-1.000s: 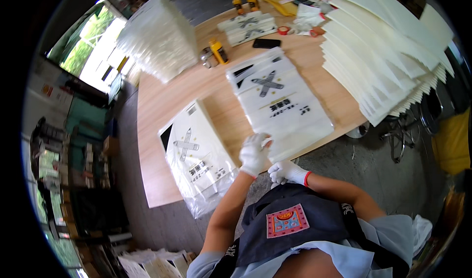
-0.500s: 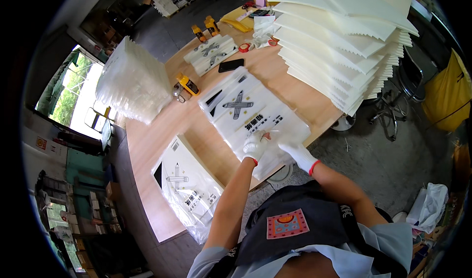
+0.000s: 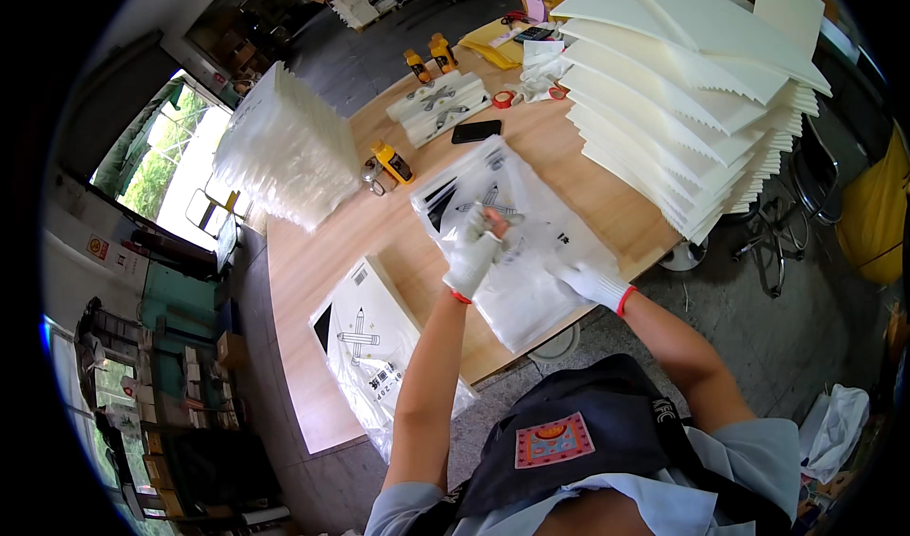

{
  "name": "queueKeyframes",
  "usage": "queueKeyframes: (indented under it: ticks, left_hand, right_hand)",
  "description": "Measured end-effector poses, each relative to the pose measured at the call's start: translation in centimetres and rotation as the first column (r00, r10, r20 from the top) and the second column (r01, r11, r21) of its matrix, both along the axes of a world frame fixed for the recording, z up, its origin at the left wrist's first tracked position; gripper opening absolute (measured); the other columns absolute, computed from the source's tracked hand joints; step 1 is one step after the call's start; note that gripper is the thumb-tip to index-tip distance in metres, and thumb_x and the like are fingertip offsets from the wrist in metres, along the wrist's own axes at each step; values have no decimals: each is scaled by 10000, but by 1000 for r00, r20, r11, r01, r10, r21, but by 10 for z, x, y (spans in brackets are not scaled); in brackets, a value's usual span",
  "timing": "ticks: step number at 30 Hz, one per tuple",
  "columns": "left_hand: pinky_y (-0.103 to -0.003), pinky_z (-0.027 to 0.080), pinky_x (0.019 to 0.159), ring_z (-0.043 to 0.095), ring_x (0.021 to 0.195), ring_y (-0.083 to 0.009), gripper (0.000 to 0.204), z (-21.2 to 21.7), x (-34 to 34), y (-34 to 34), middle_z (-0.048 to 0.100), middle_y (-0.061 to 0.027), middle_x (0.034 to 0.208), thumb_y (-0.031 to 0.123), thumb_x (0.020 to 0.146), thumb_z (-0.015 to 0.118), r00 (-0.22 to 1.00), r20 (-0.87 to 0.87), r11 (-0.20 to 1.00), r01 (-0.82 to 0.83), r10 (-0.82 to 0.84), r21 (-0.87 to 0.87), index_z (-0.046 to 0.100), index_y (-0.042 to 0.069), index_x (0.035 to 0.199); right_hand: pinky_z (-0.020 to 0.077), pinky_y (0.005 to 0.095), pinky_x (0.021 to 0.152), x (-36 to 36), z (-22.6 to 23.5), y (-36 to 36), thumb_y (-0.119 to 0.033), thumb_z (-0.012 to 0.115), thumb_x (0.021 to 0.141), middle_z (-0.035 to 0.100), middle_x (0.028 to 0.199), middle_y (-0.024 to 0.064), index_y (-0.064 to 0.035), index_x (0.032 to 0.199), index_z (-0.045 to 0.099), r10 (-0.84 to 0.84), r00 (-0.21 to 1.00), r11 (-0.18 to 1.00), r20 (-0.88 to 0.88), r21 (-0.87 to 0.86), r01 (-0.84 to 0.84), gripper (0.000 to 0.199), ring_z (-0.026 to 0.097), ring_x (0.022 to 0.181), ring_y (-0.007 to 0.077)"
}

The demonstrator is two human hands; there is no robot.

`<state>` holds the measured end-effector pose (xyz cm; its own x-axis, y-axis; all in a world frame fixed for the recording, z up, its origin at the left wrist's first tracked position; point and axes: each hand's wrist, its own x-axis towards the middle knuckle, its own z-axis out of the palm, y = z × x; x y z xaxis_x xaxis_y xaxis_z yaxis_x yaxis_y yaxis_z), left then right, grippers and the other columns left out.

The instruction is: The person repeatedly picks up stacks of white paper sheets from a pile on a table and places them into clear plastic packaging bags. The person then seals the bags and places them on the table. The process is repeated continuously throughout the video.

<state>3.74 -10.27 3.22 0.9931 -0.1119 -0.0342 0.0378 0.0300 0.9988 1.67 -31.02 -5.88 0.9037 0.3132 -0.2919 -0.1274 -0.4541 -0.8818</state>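
A pile of clear plastic bags [image 3: 445,195] printed with a crossed-pencil drawing lies on the table before me. My left hand [image 3: 476,252], in a white glove with bare fingertips, is closed on the top bag's film, raised over the drawing. My right hand [image 3: 592,285], gloved too, grips the same bag near its right edge; its fingertips are partly lost in glare and blur. Cloudy, creased film between the hands hides much of the print. Left of the pile, a filled pack of white sheets [image 3: 355,318] in a similar bag overhangs the near table edge.
A tall stack of white sheets [image 3: 654,109] stands at the right. Bagged packs [image 3: 284,147] are piled at the left. Beyond my hands are a black phone [image 3: 477,132], a yellow bottle [image 3: 391,161], more printed bags [image 3: 438,109] and red tape rolls [image 3: 503,99]. A chair [image 3: 810,171] stands right of the table.
My left hand has moved up and away from me across the bag, drawing the film over the print. My right hand stays near the right edge. The whole view has shifted slightly.
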Motion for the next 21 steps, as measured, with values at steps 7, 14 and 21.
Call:
queueKeyframes:
  ticks: [7,14,21]
  left_hand:
    - [-205,360,450,451,524,-53,125,35,-25,-46,644,-46,871,7,871,538,975,206,975,38,-84,221,473,77,952]
    - [-373,478,724,609,830,-270,431,49,-37,-22,641,-130,963,268,768,719,929,305,440,-189,-208,878,504,89,1094]
    - [-395,454,798,558,914,-314,488,115,-31,-24,587,-109,985,320,728,729,700,658,242,-612,-279,753,569,113,1140]
  right_hand:
    - [482,371,789,43,-15,68,-302,449,910,647,1047,122,-82,1078,615,376,826,880,419,-441,-177,322,622,940,277]
    - [465,384,811,12,121,-26,-251,517,883,624,1014,135,-65,1076,610,494,630,867,598,-283,-411,283,601,906,295]
    - [483,364,785,28,287,-173,-176,535,873,634,1003,91,-89,1050,633,381,98,802,919,-382,460,219,608,899,253]
